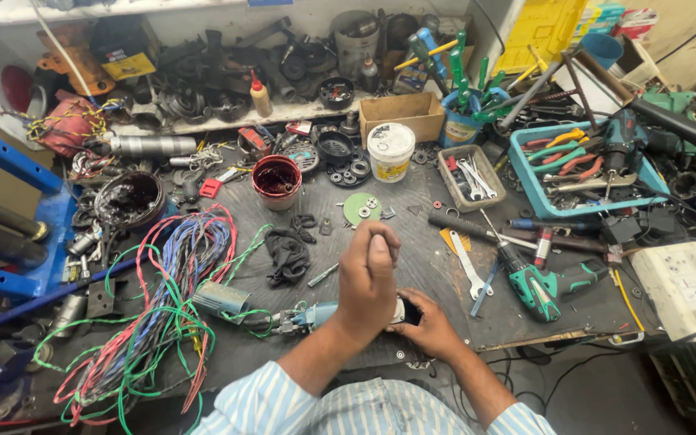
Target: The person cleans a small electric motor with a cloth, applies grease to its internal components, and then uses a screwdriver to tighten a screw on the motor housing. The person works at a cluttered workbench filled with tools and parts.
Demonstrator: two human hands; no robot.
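My left hand point(368, 278) is closed in an upright fist at the front middle of the workbench, wrapped around a small tool that the fingers almost wholly hide. Just below and to its right, my right hand point(430, 324) grips the black and white end point(403, 312) of a teal power tool point(312, 316) lying on the dark bench mat point(412, 258). The tool's body runs left towards a grey metal casing point(221, 299) and tangled coloured wires point(167, 306). My fist stands directly over the gripped end.
A green cordless drill point(545, 286) and a spanner point(467, 270) lie to the right. A black rag point(287, 256), a red pot point(276, 180), a white tub point(391, 151), a green disc point(362, 208), a blue tray of pliers point(535, 181) and a white power strip point(690, 286) surround the mat.
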